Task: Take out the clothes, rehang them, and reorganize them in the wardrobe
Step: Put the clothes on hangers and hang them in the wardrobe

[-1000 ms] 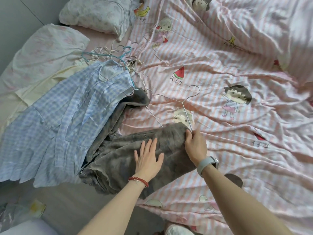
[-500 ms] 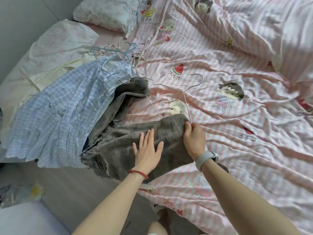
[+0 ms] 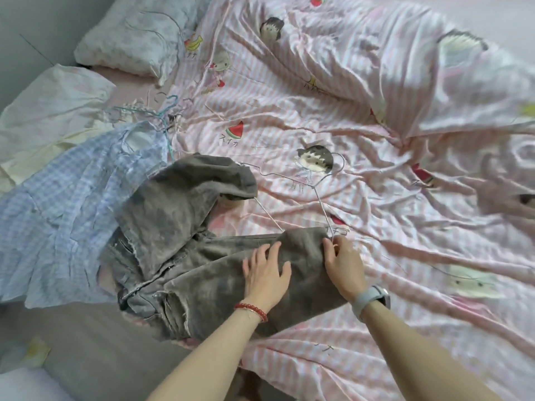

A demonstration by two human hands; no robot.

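Grey trousers: centre-left of the frame, on the near edge of the bed, waistband hanging over the edge at lower left; one leg runs right under both hands, the other is folded back up toward the frame centre.
Look of trousers: faded, mottled grey denim, frayed hems and seams, fly open.
Left hand: lies flat on the trouser leg, fingers spread and straight, palm down, grasping nothing; red bead bracelet at the wrist.
Right hand: just right of the left hand, at the folded end of the leg; fingers curled, pinching the cloth edge where the hanger wire meets it; grey watch on the wrist.
Wire hanger: thin and silver, hook lying above the hands at frame centre, both arms running down into the trouser fold.
Blue checked garment: left of the trousers, partly under them, on a teal hanger.
Spare hangers: loose tangle above the checked garment, upper left.
Bedsheet: pink-striped, cartoon and fruit prints, creased.
Pillows: two, upper left corner.
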